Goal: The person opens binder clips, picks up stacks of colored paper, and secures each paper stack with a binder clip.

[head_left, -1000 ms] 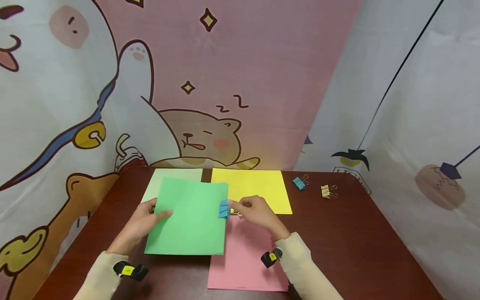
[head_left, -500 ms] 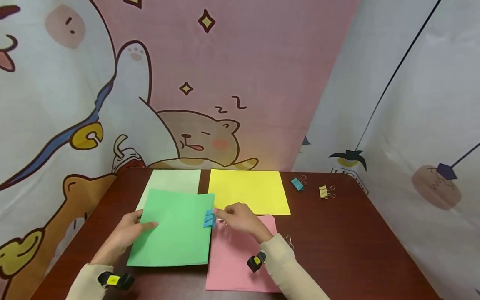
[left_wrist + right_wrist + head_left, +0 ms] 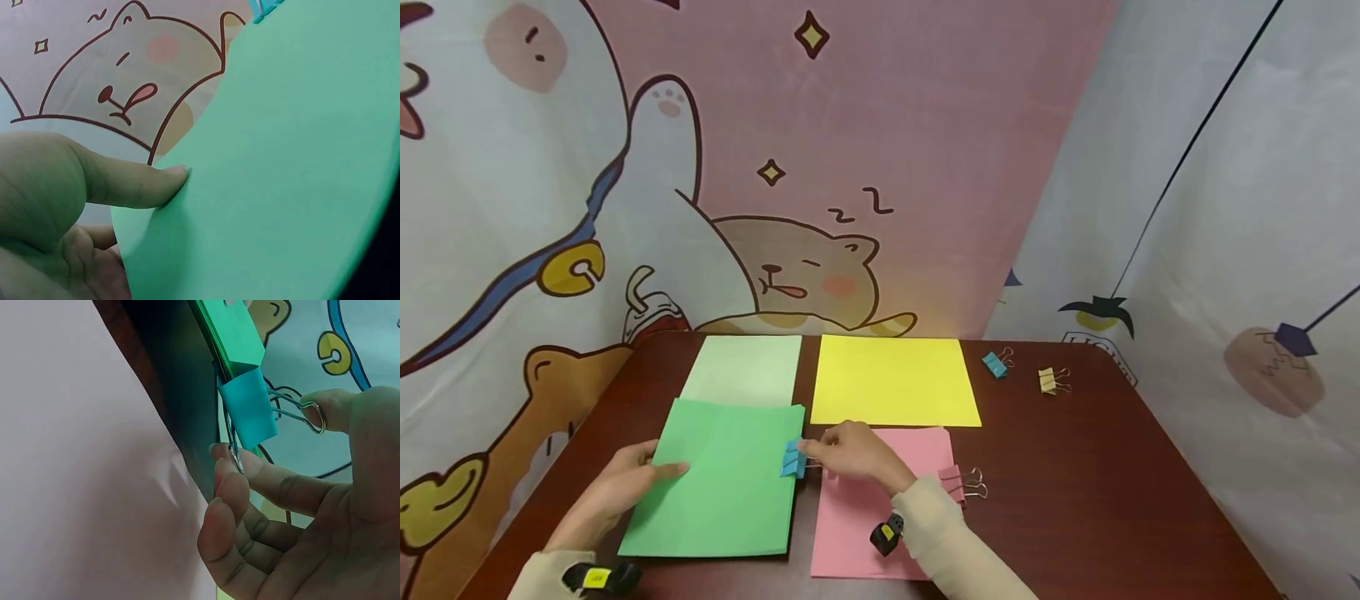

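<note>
My left hand (image 3: 617, 485) grips a stack of green paper (image 3: 715, 487) by its left edge. In the left wrist view the thumb (image 3: 147, 184) lies on the top sheet, with fingers behind the stack. On the right edge of the green paper sits a blue binder clip (image 3: 792, 460), its mouth over the sheets. My right hand (image 3: 859, 454) holds that clip by its wire handles. The right wrist view shows the clip (image 3: 248, 407) with its handles apart, the thumb at one and the fingertips at the other.
Right of the green stack lies pink paper (image 3: 853, 542) with a pink binder clip (image 3: 952, 483) on its right edge. Behind are pale green paper (image 3: 741, 371) and yellow paper (image 3: 895, 379). Another blue clip (image 3: 996, 366) and a yellow clip (image 3: 1047, 382) lie at the back right.
Both hands have moved left and toward me, carrying the green paper and its blue clip down nearer the table. The pink clip, hidden at first, now shows beside the right sleeve.
</note>
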`<move>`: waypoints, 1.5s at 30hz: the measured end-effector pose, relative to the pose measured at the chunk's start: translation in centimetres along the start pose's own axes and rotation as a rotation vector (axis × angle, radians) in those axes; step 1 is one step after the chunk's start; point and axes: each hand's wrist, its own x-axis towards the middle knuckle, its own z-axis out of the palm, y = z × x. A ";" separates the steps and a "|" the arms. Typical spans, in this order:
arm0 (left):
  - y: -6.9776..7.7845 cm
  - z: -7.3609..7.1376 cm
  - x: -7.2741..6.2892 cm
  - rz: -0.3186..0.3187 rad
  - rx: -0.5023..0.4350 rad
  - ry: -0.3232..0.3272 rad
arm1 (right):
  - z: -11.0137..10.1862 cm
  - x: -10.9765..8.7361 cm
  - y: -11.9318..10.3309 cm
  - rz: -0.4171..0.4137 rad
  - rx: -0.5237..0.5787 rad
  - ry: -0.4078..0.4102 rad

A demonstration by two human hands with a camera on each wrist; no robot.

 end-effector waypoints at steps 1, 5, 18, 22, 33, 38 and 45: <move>-0.2 -0.1 -0.1 -0.005 -0.002 -0.005 | 0.2 0.0 -0.1 -0.005 -0.003 -0.001; -0.9 -0.5 -0.5 -0.035 -0.019 -0.022 | 0.9 0.2 -0.4 -0.018 -0.007 -0.012; -2.2 -0.5 -0.8 -0.054 0.003 0.013 | 2.6 0.9 -0.6 -0.052 -0.094 -0.008; -2.3 -0.5 -0.8 -0.047 0.050 0.029 | 3.5 2.1 1.0 -0.101 -0.157 0.006; -1.9 -0.7 -1.3 -0.059 0.331 0.089 | 3.2 1.1 -0.1 -0.114 -0.134 0.002; -1.3 -0.7 -1.7 -0.112 0.417 0.084 | 2.9 0.8 -0.4 -0.122 -0.140 -0.009; -0.8 -0.5 -2.2 -0.143 0.473 0.092 | 3.2 0.7 -0.5 -0.111 -0.117 -0.001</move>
